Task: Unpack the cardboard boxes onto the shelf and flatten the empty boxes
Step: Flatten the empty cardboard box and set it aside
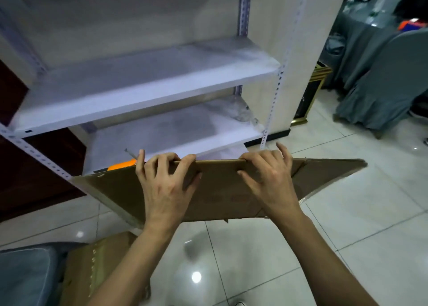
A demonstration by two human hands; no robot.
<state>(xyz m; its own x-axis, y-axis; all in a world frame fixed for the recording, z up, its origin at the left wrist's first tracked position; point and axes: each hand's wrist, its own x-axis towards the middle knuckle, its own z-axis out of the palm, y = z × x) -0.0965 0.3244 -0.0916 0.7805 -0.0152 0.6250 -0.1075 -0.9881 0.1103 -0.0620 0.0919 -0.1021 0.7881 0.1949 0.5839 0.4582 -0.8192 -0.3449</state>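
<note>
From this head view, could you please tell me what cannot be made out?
- Orange thing on the bottom shelf: mostly hidden behind the flattened box held by the left hand and right hand.
- Second box: cut off by the bottom edge.
- Shelves: blurred.

The flattened box (pixel 222 190) is matt brown corrugated cardboard with rough torn edges. The shelf (pixel 148 85) has smooth white-painted boards on perforated metal uprights (pixel 275 92). Glossy pale floor tiles (pixel 347 224) mirror lamps; grey cloth (pixel 370 85) drapes the furniture.
</note>
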